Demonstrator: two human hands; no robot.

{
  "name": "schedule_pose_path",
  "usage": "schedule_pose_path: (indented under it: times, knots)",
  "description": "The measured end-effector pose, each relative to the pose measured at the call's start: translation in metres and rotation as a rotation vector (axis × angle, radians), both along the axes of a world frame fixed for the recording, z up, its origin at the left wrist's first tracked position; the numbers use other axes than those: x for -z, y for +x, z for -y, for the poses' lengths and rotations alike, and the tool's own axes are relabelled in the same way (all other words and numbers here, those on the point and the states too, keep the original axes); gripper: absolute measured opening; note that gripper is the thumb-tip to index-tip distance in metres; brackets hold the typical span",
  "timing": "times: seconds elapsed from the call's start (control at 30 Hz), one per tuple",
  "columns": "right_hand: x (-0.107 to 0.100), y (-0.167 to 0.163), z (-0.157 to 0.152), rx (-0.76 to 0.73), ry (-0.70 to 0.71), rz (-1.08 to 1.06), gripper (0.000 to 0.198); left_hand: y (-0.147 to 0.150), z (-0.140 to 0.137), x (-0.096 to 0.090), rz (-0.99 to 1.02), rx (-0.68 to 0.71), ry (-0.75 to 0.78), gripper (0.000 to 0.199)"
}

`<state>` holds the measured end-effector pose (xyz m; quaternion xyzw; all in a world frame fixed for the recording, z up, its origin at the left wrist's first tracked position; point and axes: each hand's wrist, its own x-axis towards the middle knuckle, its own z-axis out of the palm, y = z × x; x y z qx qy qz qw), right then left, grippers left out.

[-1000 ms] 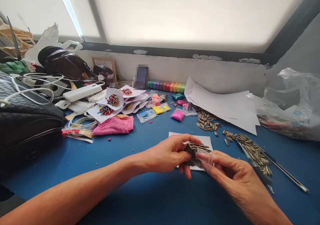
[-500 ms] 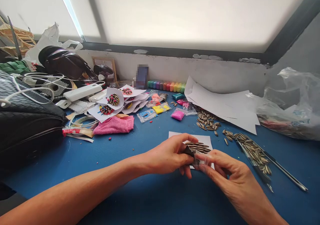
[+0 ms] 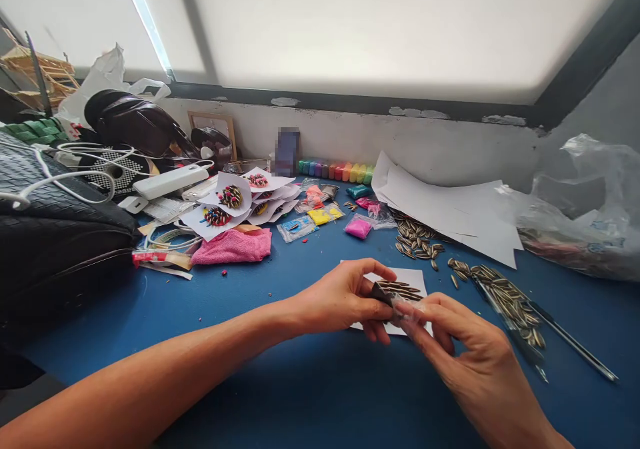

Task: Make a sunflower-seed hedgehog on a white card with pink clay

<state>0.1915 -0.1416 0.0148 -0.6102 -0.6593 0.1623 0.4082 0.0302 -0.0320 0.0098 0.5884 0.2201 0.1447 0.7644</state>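
My left hand pinches one side of a small clear packet of black clay between thumb and fingers. From the right, the thumb and forefinger of my right hand are closed on the packet's clear plastic end. Directly beneath both hands lies a white paper square, partly covered by them. Striped sunflower seeds are set on it in a cluster, pointing sideways. Fingers hide the lower part of this cluster.
Loose sunflower seeds and pens lie at right. Behind are white sheets, a pink clay packet and a yellow clay packet. Seed-covered papers, a pink cloth and a black bag occupy the left.
Both hands stay on the packet, with only slight shifts of the fingers. The whole view has moved a little, so the table's things appear slightly further right.
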Motion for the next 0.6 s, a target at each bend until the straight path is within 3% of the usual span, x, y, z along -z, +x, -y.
schedule_pose_path:
  times: [0.17,0.4,0.6]
  knots:
    - [0.0001,-0.0007,0.0005,-0.011,0.001,0.008,0.021,0.0015,0.0029,-0.0017,0.002,-0.037,0.003,0.043]
    - [-0.0062,-0.0025,0.0043,0.016,0.133,0.092,0.012,0.0001,0.0022,-0.0076,-0.013,-0.047,0.038,0.054]
    - [-0.0037,-0.0009,0.0053,0.087,0.104,-0.044,0.015,-0.0001,-0.0003,-0.0099,0.055,-0.022,-0.005,0.046]
